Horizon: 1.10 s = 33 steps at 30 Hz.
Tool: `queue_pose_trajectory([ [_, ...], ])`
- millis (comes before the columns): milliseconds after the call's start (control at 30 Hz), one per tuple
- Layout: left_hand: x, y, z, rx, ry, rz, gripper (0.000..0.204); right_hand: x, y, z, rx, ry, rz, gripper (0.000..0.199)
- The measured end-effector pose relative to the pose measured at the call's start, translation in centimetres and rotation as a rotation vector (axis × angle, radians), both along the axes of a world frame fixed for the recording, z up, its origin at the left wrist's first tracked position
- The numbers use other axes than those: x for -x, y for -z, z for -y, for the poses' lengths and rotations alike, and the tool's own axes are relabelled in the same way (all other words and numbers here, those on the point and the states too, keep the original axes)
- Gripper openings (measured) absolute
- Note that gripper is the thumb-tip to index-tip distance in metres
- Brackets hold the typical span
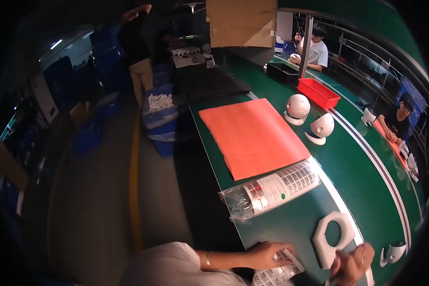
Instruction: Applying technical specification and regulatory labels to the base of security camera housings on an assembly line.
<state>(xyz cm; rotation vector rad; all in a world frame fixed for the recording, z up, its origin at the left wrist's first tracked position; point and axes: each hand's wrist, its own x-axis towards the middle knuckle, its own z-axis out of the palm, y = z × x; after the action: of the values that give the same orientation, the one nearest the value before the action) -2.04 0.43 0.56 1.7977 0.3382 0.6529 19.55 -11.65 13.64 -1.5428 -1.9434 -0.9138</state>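
My left hand (pixel 268 254) has its fingers closed on a sheet of labels (pixel 282 272), printed in rows of small dark blocks, at the front edge of the green table. To its right, my right hand (pixel 352 265) is curled with fingertips together, slightly blurred; what it may pinch is hidden. Between the hands and a little farther off lies a white octagonal ring (pixel 323 248) with a round hole, close beside my right hand. Beyond it, a clear plastic bag holds a roll of printed label sheets (pixel 281 188).
An orange foam mat (pixel 255 136) covers the table farther ahead. Two white round devices (pixel 298 108) on stands sit right of it, near a red bin (pixel 318 93). A white part (pixel 393 253) lies at the lower right. People work across the bench; a blue crate (pixel 161 112) stands left.
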Motion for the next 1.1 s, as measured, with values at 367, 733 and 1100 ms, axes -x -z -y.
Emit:
queue_pose_trajectory([
  [367, 0.8, -0.1, -0.9, 0.061, -0.007, -0.026, 0.023, -9.8, 4.7, -19.9, 0.485, 0.149, -0.035, 0.006],
  [733, 1.4, -0.1, -1.9, 0.162, -0.046, -0.026, 0.020, -13.6, 10.0, -31.8, 0.794, 0.509, 0.012, 0.056],
  [1100, 1.3, -1.6, -1.8, 0.357, -0.092, -0.128, 0.018, -14.9, 11.3, -37.4, 0.811, 0.583, -0.192, 0.049],
])
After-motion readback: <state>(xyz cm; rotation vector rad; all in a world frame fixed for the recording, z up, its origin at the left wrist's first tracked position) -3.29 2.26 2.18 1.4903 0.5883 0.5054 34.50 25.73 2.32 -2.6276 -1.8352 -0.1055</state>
